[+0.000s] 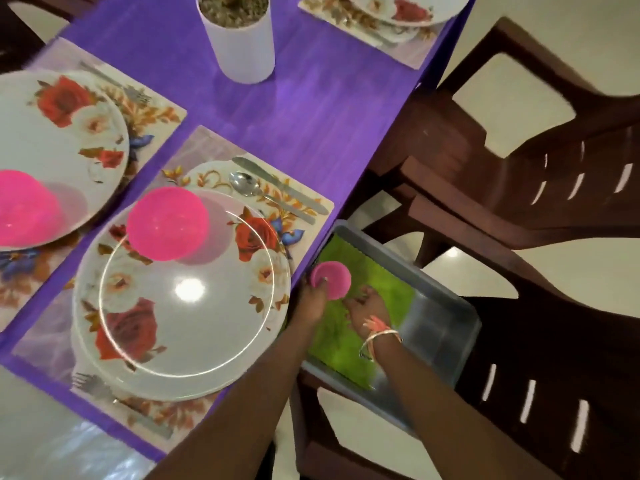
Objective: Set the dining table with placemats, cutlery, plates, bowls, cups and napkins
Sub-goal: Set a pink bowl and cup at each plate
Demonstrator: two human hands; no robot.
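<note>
Pink cup, at the tray edge nearest the counter, held in my left hand; right hand on the green napkin inside, grip unclear. Hasty lifting could clip the counter.

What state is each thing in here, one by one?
Left hand: grips the small pink plastic cup above the grey metal tray.
Right hand: touching the green cloth; grip unclear.
Grey metal tray: beside the purple table, green cloth inside.
Nearest round flowered plate: flat on its placemat.
Bright pink plastic bowl: upright on that plate.
Metal spoon and metal knife: lying side by side on the placemat.
</note>
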